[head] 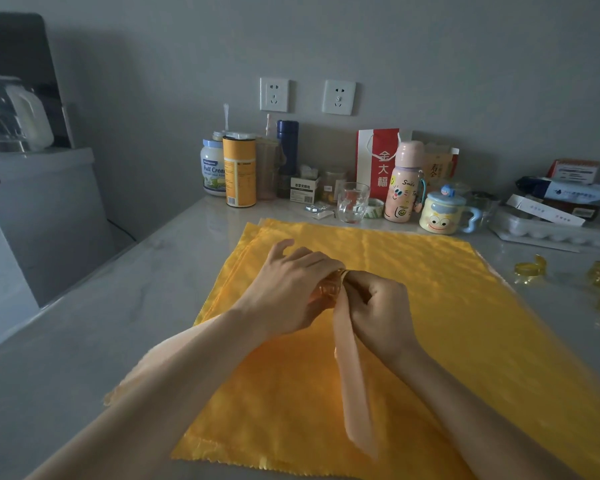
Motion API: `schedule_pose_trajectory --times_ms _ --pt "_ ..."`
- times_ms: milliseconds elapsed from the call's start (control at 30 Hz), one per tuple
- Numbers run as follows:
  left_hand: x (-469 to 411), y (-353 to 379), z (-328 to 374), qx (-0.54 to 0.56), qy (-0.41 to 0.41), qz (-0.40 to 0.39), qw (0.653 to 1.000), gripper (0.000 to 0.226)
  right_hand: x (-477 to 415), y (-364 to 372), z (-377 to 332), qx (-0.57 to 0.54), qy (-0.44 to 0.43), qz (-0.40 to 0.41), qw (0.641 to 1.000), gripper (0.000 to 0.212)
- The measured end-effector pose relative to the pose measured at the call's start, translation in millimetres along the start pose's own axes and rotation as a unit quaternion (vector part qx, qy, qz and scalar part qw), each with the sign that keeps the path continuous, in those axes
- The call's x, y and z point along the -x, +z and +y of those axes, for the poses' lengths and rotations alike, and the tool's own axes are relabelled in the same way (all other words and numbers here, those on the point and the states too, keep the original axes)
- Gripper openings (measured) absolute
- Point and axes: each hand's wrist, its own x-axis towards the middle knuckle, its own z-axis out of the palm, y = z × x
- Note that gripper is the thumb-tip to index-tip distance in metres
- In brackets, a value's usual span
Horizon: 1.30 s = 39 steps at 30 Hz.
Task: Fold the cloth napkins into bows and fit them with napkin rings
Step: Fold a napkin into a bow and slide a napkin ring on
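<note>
Trailing from right hand (378,306), peach napkin (355,393) points nearward.

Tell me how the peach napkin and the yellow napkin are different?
The peach napkin is folded into a narrow strip; the yellow napkin lies spread flat. The peach napkin is held, pinched by the right hand at the napkin ring the left hand grips; the yellow napkin rests on the table. Both are cloth.

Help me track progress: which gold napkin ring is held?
The translucent gold ring gripped by the left hand, on the peach cloth napkin; other rings lie untouched.
</note>
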Motion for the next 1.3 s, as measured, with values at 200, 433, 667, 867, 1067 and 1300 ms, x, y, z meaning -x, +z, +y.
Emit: schedule_pose_trajectory --times_ms 200,433,667,867,1067,1300 --pt "-5 -1 -1 0.007 0.002 0.010 1.000 0.041 0 -2 -1 0.026 -0.036 0.016 0.999 0.026" --pt "-10 5 -12 0.001 0.002 -0.002 1.000 0.041 -2 -8 5 0.081 -0.078 0.018 0.993 0.018" --pt "-8 2 -17 -0.071 0.027 0.037 0.996 0.047 -13 -21 6 -0.021 0.065 -0.023 0.997 0.012" --pt "5 11 -19 -0.093 0.035 0.070 0.993 0.060 -13 -24 1 -0.224 0.227 -0.089 0.943 0.012" --pt "17 15 -19 -0.061 0.022 0.047 0.997 0.065 -11 -19 -1 -0.143 0.319 -0.155 0.924 0.022" --pt "12 -7 -9 0.253 -0.396 -0.018 0.882 0.058 -17 -27 1 -0.219 0.346 -0.066 0.910 0.019"
